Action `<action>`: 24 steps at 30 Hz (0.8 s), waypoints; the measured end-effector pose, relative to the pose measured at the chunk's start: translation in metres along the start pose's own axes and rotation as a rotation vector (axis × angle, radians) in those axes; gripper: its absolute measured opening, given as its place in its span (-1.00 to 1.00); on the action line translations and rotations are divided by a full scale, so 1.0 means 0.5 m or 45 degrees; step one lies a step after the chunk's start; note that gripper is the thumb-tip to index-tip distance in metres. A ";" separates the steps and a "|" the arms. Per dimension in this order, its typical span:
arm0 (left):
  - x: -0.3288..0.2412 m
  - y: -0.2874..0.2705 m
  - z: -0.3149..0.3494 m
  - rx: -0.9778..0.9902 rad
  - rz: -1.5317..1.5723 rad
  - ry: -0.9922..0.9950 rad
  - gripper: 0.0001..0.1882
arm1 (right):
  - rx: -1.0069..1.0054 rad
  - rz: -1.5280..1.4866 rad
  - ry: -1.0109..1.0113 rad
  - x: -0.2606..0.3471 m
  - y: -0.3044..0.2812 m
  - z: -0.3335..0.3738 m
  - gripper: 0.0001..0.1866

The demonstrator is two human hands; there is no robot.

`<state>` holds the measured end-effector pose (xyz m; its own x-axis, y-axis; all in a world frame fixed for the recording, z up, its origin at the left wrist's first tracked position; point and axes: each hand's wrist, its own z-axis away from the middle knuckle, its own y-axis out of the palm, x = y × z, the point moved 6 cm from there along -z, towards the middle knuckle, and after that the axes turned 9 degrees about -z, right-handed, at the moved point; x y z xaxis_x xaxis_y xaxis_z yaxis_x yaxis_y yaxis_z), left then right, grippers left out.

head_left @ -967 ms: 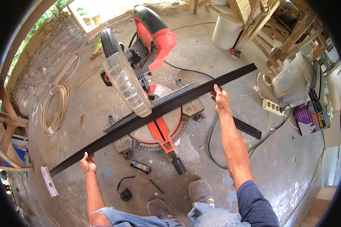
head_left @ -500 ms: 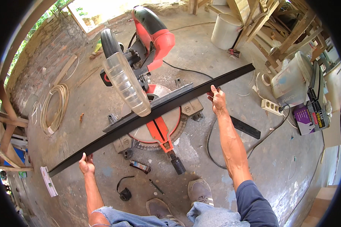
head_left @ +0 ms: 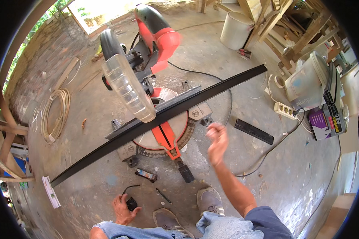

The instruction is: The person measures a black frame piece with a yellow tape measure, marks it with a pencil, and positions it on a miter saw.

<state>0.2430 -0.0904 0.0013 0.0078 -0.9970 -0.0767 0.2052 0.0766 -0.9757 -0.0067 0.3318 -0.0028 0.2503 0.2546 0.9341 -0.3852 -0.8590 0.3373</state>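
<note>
At the lower left of my view a white bar (head_left: 51, 192) lies on the floor (head_left: 87, 167), just beside the near end of the long black strip (head_left: 179, 108), and a pale coil (head_left: 58, 113) lies above it. From there the strip slants across the frame to the upper right, passing over the base of the red and black miter saw (head_left: 129, 89), along the front of its fence, with the clear guard standing over it. At the lower centre-left I see the left hand (head_left: 123, 209) spread wide, a black tape measure (head_left: 131, 204) in the gap between thumb and fingers; I cannot tell whether they touch it. Rightward lie a small packet (head_left: 146, 175) and a dark pen (head_left: 163, 196), then a pair of grey shoes (head_left: 209, 201). The right hand (head_left: 217, 145) hangs right of centre, clear of the strip, near the saw's right-hand wing; it is blurred, so I cannot tell how wide its fingers stand. Beyond it a short black piece (head_left: 254, 131) rests on the floor, followed by a white power strip (head_left: 286, 110), a whitish bucket (head_left: 307, 81) and a purple and black box (head_left: 323, 122).
</note>
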 end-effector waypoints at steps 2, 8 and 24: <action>0.033 0.076 0.050 0.015 0.053 0.033 -0.17 | 0.451 0.216 0.230 0.045 0.106 0.140 -0.87; -0.075 -0.030 -0.041 0.166 0.444 0.369 -0.29 | 1.265 0.324 -0.015 -0.016 0.221 0.432 -0.53; -0.168 -0.222 -0.380 0.178 0.437 0.557 -0.52 | 0.641 -0.323 0.954 -0.015 0.100 0.073 -0.80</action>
<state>0.0334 -0.0138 0.0773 -0.3029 -0.8166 -0.4913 0.3905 0.3639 -0.8456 0.0046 0.2708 0.0025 -0.4311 0.5298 0.7304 0.0763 -0.7852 0.6145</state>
